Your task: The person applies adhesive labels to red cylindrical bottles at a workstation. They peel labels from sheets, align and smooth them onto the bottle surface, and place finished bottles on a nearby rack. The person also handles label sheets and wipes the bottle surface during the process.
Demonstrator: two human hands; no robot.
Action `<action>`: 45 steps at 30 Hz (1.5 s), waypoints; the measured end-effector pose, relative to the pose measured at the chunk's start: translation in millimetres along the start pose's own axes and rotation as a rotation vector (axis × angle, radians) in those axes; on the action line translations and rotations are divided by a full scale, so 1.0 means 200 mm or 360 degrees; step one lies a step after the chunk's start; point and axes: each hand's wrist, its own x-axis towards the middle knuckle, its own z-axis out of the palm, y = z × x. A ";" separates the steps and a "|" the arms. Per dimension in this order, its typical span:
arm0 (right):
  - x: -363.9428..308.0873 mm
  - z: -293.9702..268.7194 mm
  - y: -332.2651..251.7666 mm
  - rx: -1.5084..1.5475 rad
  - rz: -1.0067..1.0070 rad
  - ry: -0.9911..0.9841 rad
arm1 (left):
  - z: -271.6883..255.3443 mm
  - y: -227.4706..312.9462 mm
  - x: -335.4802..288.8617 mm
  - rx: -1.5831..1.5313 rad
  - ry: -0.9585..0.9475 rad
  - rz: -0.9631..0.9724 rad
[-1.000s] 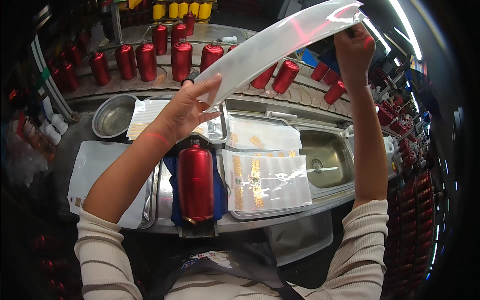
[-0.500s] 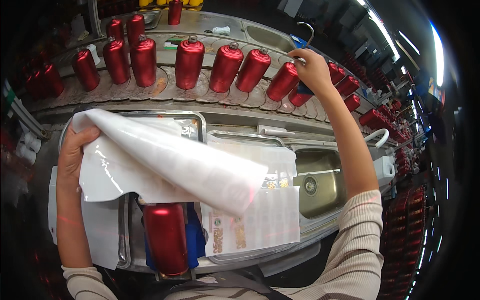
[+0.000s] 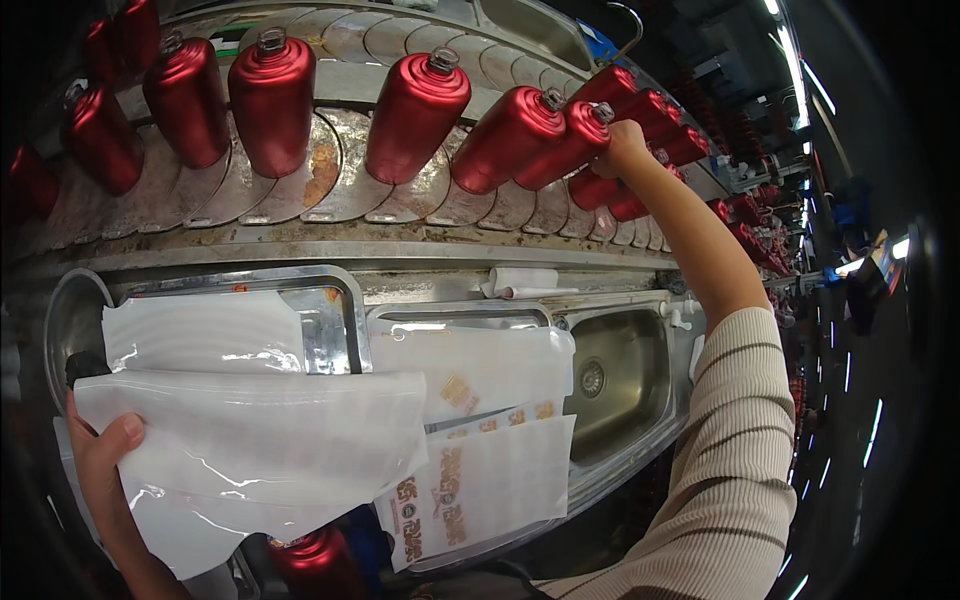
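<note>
My left hand pinches the edge of a glossy white, partly see-through sheet, thumb on top. Something dark shows at the sheet's upper left corner. Another white sheet lies just beyond it. Far to the right, my right hand reaches to the row of bottles, beside the upper part of a shiny red bottle. Its fingers are hidden there, so whether it grips is unclear. Below the held sheet, a red bottle lies near my body, partly covered.
Several red bottles stand along a conveyor of overlapping metal plates. Printed sheets lie right of the held one, near a metal tray. A sink basin and a white roll are beyond.
My left hand has lowered the sheet, which now lies flatter and covers more of the near bottle. My view has moved closer to the conveyor. My right hand now sits lower against the bottles.
</note>
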 end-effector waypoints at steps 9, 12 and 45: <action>-0.13 0.33 0.11 0.0298 0.0048 0.0477 | -0.05 -0.04 0.02 0.0156 0.0013 0.0019; -0.14 0.53 0.21 0.0293 0.0072 0.0571 | -0.11 -0.04 0.05 0.0301 -0.0040 0.0030; -1.81 -0.12 -0.01 0.2483 0.0564 0.1459 | 0.33 1.00 -0.39 -0.0002 -0.0545 0.0777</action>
